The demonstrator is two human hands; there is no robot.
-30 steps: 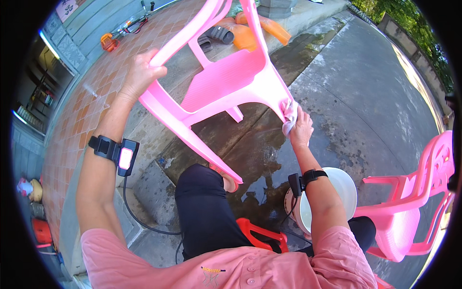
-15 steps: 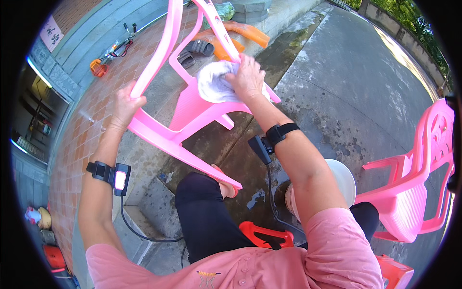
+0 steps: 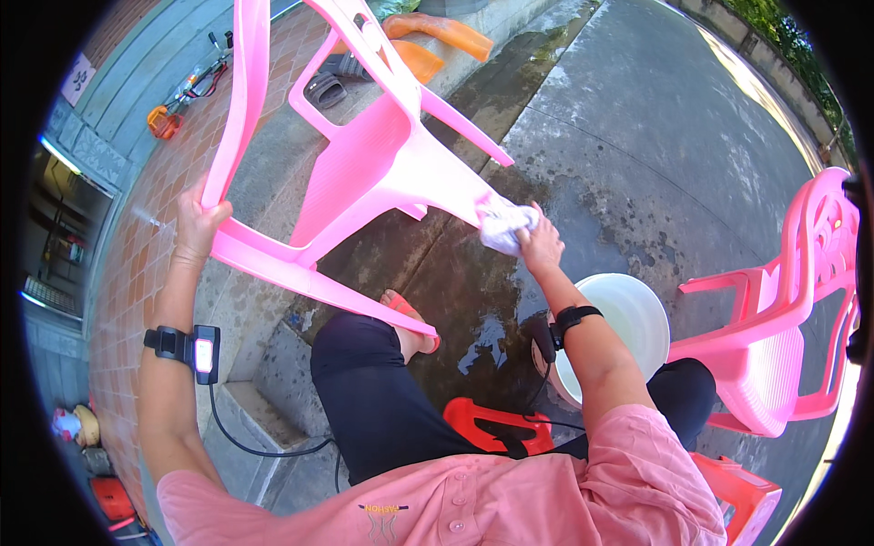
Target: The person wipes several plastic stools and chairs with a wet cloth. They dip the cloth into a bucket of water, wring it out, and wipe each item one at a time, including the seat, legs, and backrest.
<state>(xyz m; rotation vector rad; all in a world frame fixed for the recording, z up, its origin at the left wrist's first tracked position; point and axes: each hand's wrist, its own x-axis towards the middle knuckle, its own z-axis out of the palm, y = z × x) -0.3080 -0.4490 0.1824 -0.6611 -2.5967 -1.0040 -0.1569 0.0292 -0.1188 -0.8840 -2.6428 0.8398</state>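
Note:
A pink plastic armchair (image 3: 364, 173) is tipped in front of me, its seat and legs turned at an angle. My left hand (image 3: 198, 221) is closed round the chair's frame at the left, where the armrest meets a leg. In my right hand (image 3: 543, 244) is a white cloth (image 3: 506, 225), bunched round the end of a chair leg. That leg's tip is hidden by the cloth. Another leg's end reaches down beside my sandalled foot (image 3: 410, 318).
A white bucket (image 3: 648, 314) holding liquid stands by my right forearm. A second pink chair (image 3: 765, 355) stands at the right. Red plastic stools (image 3: 473, 423) are beneath and beside me. Orange pipes (image 3: 446, 35) lie beyond the chair, near a tiled step (image 3: 137, 273). The concrete is wet.
My right hand with the cloth has slid from the seat's edge down along a leg, towards me and to the right. The chair has shifted slightly left in view.

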